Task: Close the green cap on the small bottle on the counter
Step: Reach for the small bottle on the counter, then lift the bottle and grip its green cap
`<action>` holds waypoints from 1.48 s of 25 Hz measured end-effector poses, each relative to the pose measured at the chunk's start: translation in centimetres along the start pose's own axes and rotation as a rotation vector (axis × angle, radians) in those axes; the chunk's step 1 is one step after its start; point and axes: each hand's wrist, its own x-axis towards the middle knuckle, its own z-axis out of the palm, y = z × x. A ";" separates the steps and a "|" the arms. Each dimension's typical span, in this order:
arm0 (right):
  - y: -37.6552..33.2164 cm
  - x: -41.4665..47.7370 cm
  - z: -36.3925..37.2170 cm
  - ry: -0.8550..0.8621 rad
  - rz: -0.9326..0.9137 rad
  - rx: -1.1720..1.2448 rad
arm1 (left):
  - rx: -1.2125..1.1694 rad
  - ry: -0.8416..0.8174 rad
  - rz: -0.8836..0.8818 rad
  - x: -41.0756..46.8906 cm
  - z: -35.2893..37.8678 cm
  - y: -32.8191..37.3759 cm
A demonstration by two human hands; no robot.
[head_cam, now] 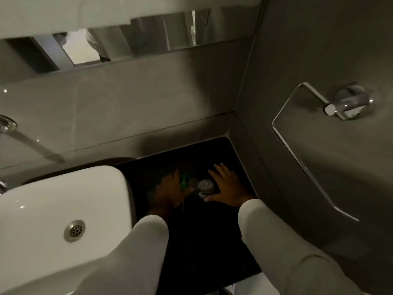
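Dim bathroom, black glossy surface [202,241] right of a white ceramic basin [53,205]. Small clear bottle [205,186] stands between both hands. Left hand [170,191] flat, fingers touching the green cap [184,181] (blurry, grip unclear). Right hand [226,188] spread open beside the bottle, thumb just below it, holding nothing. Chrome towel ring [314,128] on right wall.

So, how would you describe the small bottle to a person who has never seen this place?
Start at the white sink; to its right lies a dark counter reaching the corner. The small bottle stands between the two hands, against the left hand. Its bright green cap distinguishes it from the clear, colourless container beside it.
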 end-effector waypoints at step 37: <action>-0.5 3.0 -1.9 -0.007 0.121 0.166 | -0.847 0.496 0.343 1.3 -4.1 5.6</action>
